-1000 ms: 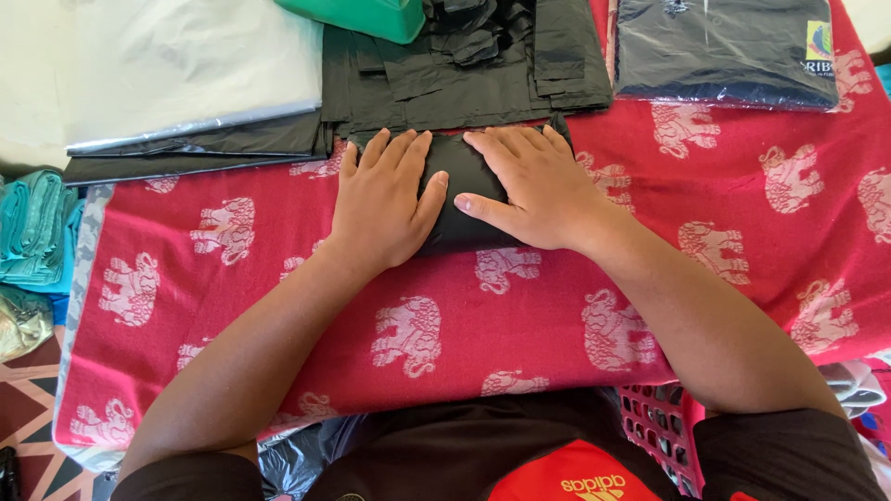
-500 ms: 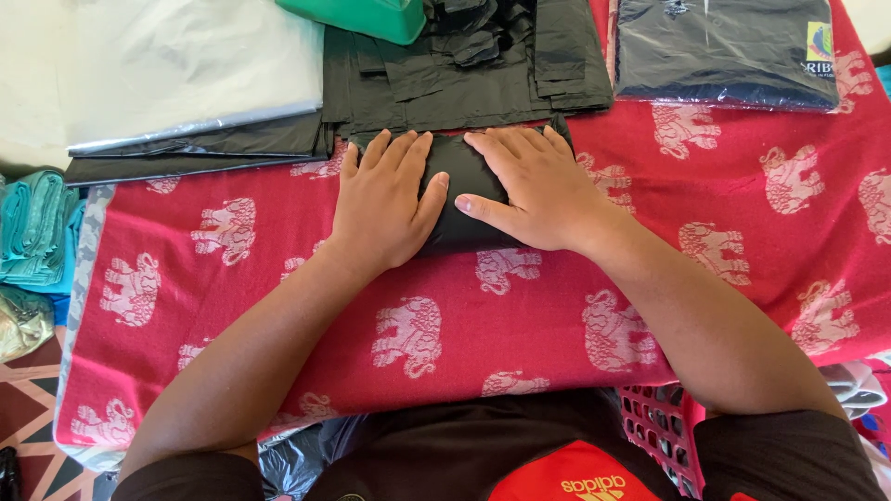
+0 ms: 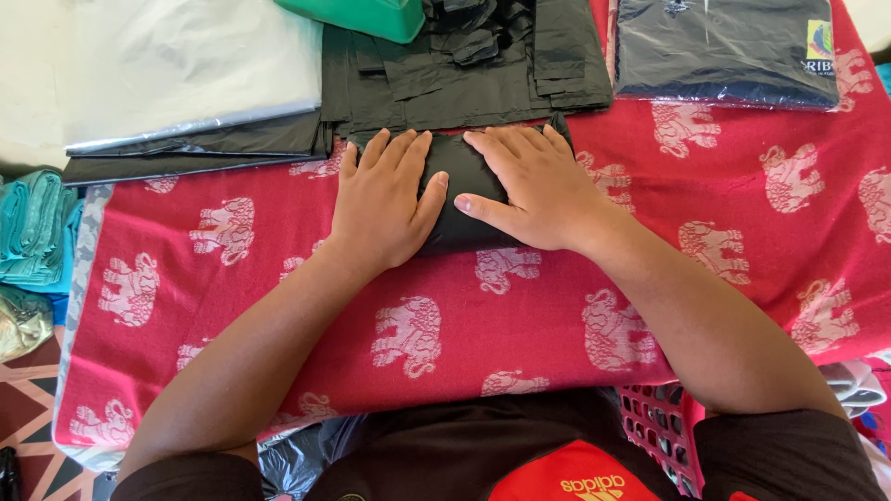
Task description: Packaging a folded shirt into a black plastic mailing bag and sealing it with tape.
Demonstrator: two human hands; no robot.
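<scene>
Your bench is covered by a red cloth (image 3: 557,325) patterned with pale elephants, and everything lies on it. At the far left lies a wide, flat pale bag (image 3: 186,65) of shiny plastic on top of dark sheets (image 3: 204,148). Beside it, at the far middle, a stack of black plastic bags (image 3: 464,83) is spread out, with a green tub (image 3: 362,14) standing on its far edge; you cannot see what is in the tub. At the far right lies a clear packet (image 3: 724,46) holding a dark folded garment, with a small coloured label at its right corner. Off the bench's left edge sit folded teal cloths (image 3: 32,227), and a pink basket (image 3: 659,427) shows near your lap at the lower right.

Your left hand (image 3: 385,204) and right hand (image 3: 538,190) lie flat and open, fingers stretched out, palms down on a folded black bundle (image 3: 461,199). They grip nothing; they only press. The bundle lies on the red cloth just in front of the black bags, touching their near edge, with your thumbs close together over its middle.
</scene>
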